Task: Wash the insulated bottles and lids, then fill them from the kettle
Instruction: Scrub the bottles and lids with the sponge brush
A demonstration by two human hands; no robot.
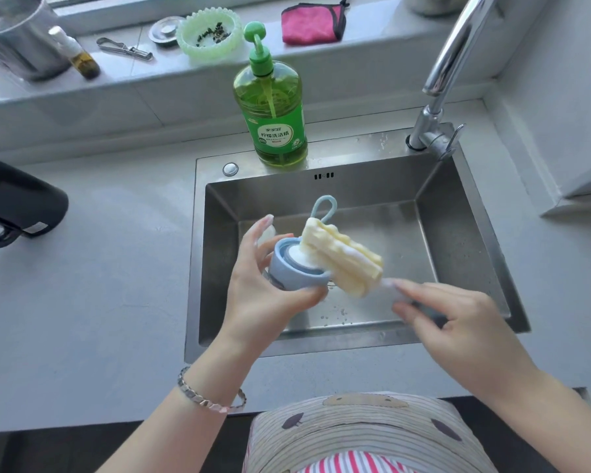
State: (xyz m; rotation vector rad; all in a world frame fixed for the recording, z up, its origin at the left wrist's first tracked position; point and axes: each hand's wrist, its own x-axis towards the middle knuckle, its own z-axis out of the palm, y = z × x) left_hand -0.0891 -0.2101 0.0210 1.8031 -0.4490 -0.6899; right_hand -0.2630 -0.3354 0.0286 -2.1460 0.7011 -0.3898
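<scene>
One blue lid [294,271] in work, at centre over the sink [458,213]: best to twist the sponge [342,257] fully round its inner recess, lid kept steady. Kettle [17,199], 9 o'clock, untouched. Left hand [263,295], fingers curled, grips the lid. Right hand [458,322], 4 o'clock, blurred, appears to pinch the sponge's lower end, fingers part-extended.

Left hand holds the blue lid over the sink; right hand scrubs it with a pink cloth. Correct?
No. In the head view the right hand scrubs the blue lid with a yellow sponge; the pink cloth lies on the sill. The rest holds.
</scene>
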